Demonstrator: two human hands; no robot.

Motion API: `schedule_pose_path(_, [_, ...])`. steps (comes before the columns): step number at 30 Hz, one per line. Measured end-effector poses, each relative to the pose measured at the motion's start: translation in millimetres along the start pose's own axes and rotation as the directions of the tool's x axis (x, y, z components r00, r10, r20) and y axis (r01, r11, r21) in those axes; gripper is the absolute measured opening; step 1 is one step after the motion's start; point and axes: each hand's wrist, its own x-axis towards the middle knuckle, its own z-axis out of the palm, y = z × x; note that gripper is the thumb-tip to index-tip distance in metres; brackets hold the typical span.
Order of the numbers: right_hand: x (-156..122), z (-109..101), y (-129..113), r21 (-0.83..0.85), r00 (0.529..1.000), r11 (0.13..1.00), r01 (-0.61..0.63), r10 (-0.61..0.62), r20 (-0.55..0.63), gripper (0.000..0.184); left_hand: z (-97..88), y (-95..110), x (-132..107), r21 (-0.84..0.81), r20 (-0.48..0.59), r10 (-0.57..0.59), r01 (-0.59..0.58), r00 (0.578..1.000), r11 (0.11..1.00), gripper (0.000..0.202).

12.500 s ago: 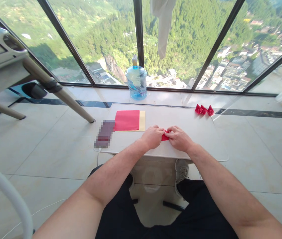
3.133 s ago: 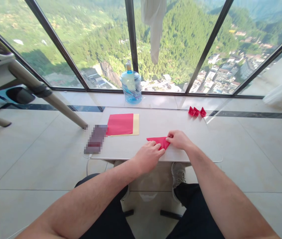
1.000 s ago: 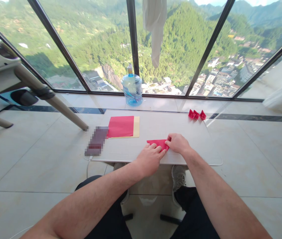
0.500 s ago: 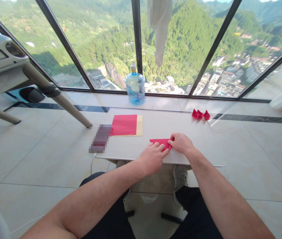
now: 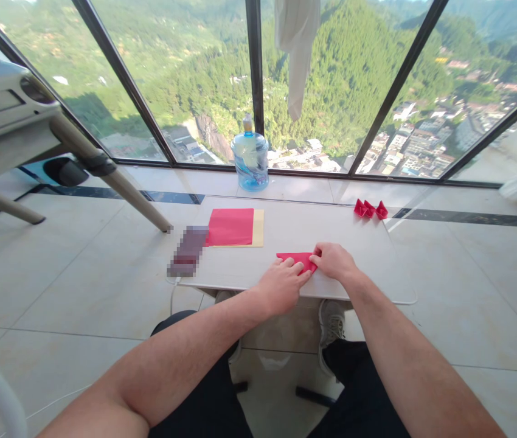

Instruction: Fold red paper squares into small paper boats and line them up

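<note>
A folded piece of red paper lies on the low white table near its front edge, with a pointed corner toward the left. My left hand rests over it, fingers spread and pressing it down; its thumb is hidden. At the paper's right end, my right hand pinches the edge between thumb and fingertips. Both hands nearly touch, and they cover much of the paper. Several small folded red paper pieces stand at the table's back right corner.
Red sheets lie over yellow ones on the left of the table. Beside them is a blurred-out phone-like object with a white cable. A blue water jug stands by the window. A pale-legged machine is at left.
The view has shifted slightly. Both hands stay in the same place on the folded red paper, with no clear change in its shape.
</note>
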Motion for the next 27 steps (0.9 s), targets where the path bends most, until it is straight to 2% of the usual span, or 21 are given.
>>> schedule_pose_path(8, [-1,-1,-2,-0.026,1.0,1.0,-0.011,0.01,-0.01,0.015,-0.7,-2,6,0.03,0.01,0.009,-0.009,1.0,0.999,0.057])
schedule_pose_path(16, [1,0,1,-0.039,1.0,0.999,-0.008,0.007,-0.025,0.019,-2.1,-8,15,0.017,0.09,0.049,-0.051,0.995,0.999,0.058])
schedule_pose_path(27, [5,4,4,-0.032,0.996,0.999,-0.033,0.03,-0.079,0.021,-5.6,-9,23,-0.009,0.207,0.021,-0.02,0.978,1.0,0.066])
